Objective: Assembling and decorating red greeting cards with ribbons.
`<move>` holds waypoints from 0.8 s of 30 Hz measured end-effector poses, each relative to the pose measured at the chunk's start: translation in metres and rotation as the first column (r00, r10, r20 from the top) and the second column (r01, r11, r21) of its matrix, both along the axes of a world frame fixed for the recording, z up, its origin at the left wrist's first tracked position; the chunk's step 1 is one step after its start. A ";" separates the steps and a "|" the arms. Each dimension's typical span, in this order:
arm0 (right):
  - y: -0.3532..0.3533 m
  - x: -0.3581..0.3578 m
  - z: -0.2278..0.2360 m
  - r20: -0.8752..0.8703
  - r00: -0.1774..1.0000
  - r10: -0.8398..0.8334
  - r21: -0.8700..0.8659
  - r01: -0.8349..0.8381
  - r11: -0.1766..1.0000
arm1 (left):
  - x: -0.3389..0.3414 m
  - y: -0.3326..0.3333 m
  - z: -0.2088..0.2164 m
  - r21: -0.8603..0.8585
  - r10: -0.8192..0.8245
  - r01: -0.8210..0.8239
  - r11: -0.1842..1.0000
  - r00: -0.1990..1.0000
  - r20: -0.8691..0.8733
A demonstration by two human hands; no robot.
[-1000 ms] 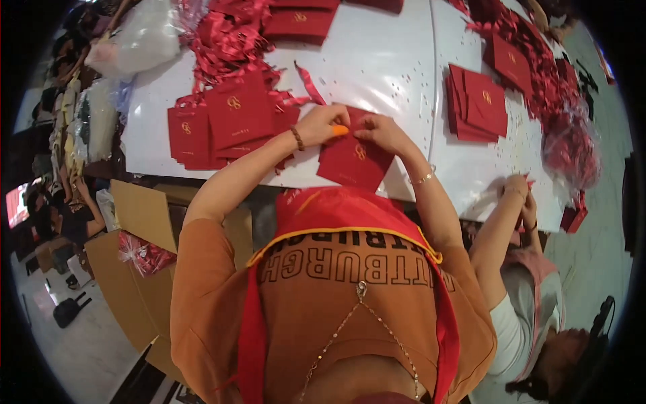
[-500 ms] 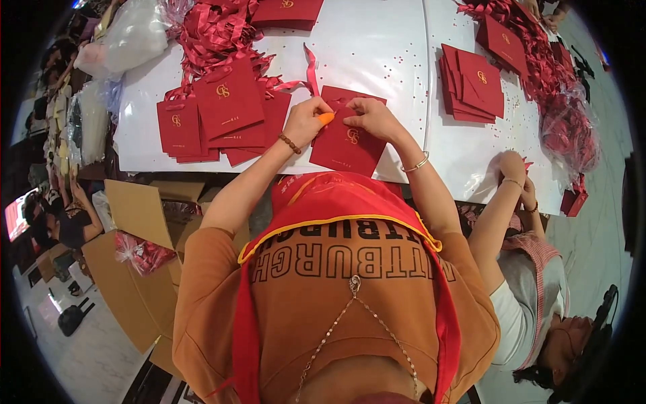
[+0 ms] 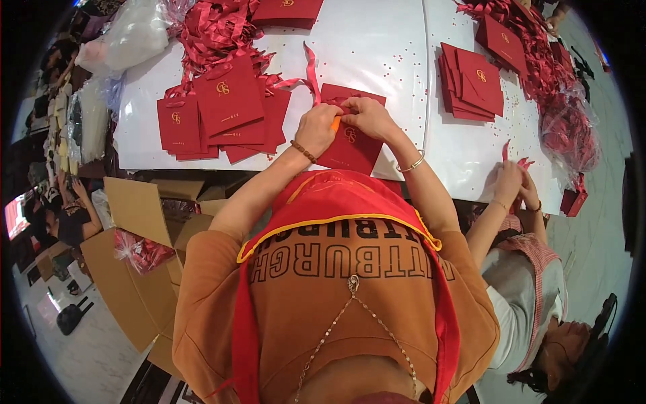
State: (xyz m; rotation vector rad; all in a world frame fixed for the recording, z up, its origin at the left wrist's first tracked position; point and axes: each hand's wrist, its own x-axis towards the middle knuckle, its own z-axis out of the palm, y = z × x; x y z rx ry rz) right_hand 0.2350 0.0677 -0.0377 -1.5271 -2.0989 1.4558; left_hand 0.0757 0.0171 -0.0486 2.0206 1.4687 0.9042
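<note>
A flat red paper gift bag [image 3: 350, 145] with gold print lies on the white table in front of me. Both hands meet over its upper part. A red ribbon [image 3: 311, 71] trails away from the bag's top, past my left hand. My left hand [image 3: 317, 129] is closed, pinching the ribbon, with something orange [image 3: 336, 123] on or at its thumb. From the other side my right hand [image 3: 369, 118] pinches at the same spot, its fingertips touching the left ones. The fingers partly hide the ribbon there.
Stacked red bags [image 3: 232, 101] and a heap of ribbons [image 3: 215, 34] lie to the left on the white table [image 3: 377, 40]. More bags [image 3: 471, 84] are at the right. An open cardboard box [image 3: 128, 276] stands at lower left. A co-worker's hands [image 3: 515, 182] handle a ribbon.
My left hand has moved right and turned, so that its fingertips now meet my right hand's. The right hand has barely shifted. The co-worker's hands have opened out with a ribbon showing.
</note>
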 end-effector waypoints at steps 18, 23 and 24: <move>0.002 0.006 -0.005 -0.016 1.000 -0.025 -0.036 0.024 0.999 | -0.003 -0.014 -0.017 0.055 -0.043 0.042 0.998 0.999 0.022; 0.002 0.008 -0.002 -0.032 0.999 0.011 -0.024 -0.011 1.000 | -0.004 -0.014 -0.015 0.051 -0.034 0.035 0.998 0.999 -0.020; 0.002 0.008 0.000 -0.014 1.000 0.011 -0.040 -0.011 0.999 | -0.005 -0.013 -0.013 0.032 0.007 -0.006 0.999 0.999 -0.033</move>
